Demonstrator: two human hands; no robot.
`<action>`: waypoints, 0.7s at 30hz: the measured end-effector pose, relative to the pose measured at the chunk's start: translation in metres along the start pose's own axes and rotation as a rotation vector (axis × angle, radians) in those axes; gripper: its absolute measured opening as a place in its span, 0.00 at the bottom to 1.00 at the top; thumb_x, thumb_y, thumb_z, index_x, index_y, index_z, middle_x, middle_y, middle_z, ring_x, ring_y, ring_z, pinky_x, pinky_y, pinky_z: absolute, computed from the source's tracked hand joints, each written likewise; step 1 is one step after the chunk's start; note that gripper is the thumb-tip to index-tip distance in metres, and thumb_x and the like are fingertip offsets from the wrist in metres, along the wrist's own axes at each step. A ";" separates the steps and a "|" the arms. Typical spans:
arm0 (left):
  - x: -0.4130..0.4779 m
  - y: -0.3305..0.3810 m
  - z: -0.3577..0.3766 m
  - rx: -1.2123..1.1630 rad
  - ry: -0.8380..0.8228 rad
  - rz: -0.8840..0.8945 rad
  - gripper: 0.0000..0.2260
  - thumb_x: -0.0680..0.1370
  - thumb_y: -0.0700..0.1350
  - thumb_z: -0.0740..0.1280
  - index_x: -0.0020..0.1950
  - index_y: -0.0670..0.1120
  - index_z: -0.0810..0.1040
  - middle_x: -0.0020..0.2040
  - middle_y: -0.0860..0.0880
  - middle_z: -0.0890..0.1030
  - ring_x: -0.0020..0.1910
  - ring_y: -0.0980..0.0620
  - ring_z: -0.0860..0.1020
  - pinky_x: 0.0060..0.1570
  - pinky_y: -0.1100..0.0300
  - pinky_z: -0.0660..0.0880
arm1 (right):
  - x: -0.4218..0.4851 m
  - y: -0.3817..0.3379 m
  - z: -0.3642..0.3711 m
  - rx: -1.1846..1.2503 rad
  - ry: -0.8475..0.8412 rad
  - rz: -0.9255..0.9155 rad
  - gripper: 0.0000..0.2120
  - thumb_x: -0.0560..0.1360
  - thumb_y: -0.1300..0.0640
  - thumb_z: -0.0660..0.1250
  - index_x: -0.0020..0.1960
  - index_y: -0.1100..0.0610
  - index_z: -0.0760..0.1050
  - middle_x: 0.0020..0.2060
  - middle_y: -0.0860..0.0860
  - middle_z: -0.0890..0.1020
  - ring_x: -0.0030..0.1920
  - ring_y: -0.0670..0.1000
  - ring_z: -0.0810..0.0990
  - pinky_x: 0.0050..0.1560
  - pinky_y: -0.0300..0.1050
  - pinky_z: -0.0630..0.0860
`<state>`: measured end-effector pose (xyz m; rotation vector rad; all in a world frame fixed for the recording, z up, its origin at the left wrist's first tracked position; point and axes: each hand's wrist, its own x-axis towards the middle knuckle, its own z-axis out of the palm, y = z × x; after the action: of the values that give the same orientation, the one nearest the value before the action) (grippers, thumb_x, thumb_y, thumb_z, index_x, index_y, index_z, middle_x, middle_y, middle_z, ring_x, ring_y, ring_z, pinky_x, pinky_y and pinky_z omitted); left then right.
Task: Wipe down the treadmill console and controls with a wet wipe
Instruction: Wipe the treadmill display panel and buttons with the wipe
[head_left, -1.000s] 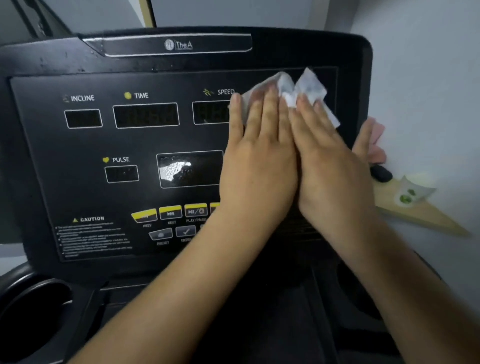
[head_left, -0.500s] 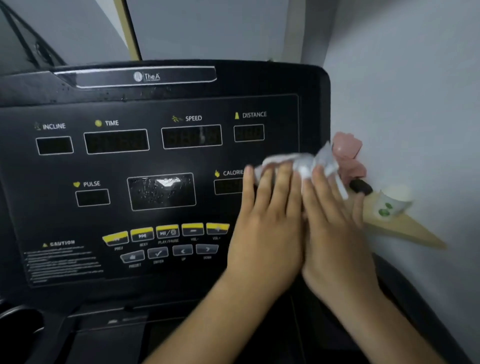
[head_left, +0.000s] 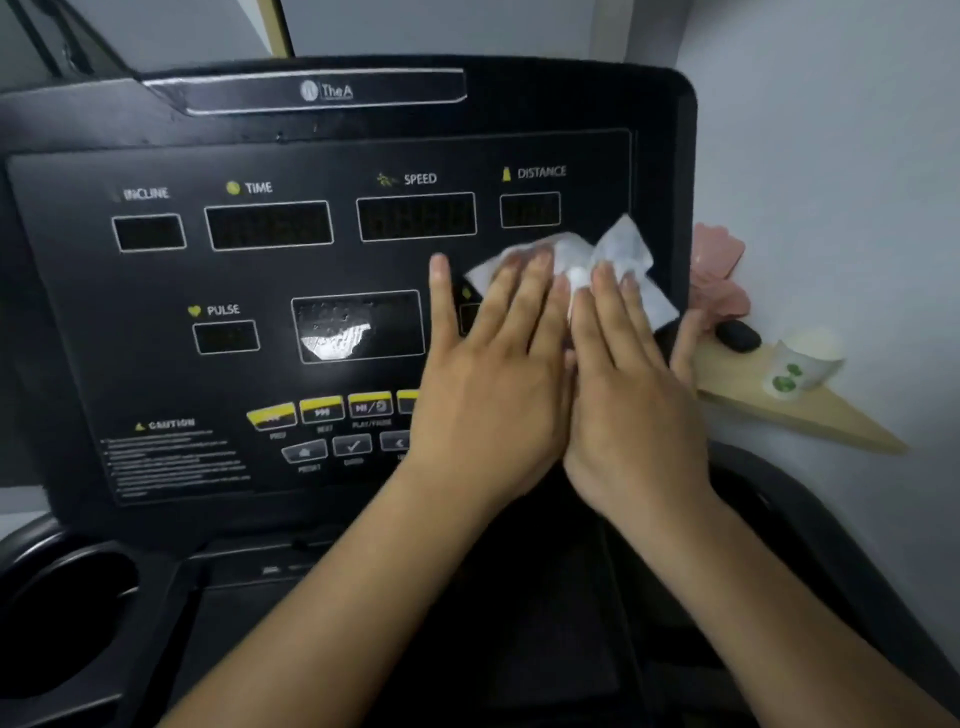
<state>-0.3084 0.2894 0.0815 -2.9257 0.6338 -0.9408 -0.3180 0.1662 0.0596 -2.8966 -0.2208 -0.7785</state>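
Looked dim and flat under soft, cool light. Caught a white patch of glare on the glossy centre display window (head_left: 337, 345), plus a thin sheen along the silver trim strip (head_left: 234, 93) at the far edge of the console (head_left: 78, 312). Washed the right wall (head_left: 831, 156) to pale grey. Left the near cup holder (head_left: 62, 623) on the left almost black. Smeared the fingertips (head_left: 439, 265), the wet wipe (head_left: 623, 249) and the caution text (head_left: 176, 457) with motion blur. Bowed straight edges outward toward the corners. Rendered the paper cup (head_left: 800, 364) on the right soft
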 end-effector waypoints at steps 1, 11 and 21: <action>0.004 -0.006 -0.003 0.000 0.011 -0.027 0.24 0.83 0.50 0.47 0.77 0.42 0.62 0.77 0.41 0.61 0.78 0.45 0.55 0.72 0.32 0.41 | 0.009 -0.003 -0.004 -0.001 0.015 0.000 0.28 0.80 0.52 0.46 0.78 0.59 0.50 0.78 0.56 0.50 0.78 0.54 0.45 0.73 0.69 0.47; -0.042 -0.067 -0.011 0.049 -0.041 -0.168 0.26 0.83 0.53 0.47 0.77 0.42 0.61 0.77 0.40 0.62 0.77 0.43 0.57 0.70 0.30 0.40 | 0.007 -0.073 0.013 0.015 -0.003 -0.094 0.27 0.81 0.50 0.45 0.77 0.59 0.51 0.78 0.55 0.51 0.78 0.53 0.46 0.72 0.71 0.45; -0.079 -0.138 -0.026 0.078 -0.034 -0.278 0.25 0.83 0.54 0.46 0.77 0.45 0.61 0.77 0.41 0.61 0.77 0.45 0.57 0.69 0.30 0.37 | 0.027 -0.150 0.013 0.005 -0.007 -0.191 0.27 0.80 0.49 0.45 0.77 0.56 0.56 0.78 0.52 0.52 0.78 0.52 0.47 0.70 0.74 0.43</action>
<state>-0.3293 0.4487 0.0756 -3.0018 0.1857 -0.9077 -0.3148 0.3183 0.0758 -2.9044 -0.5049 -0.7938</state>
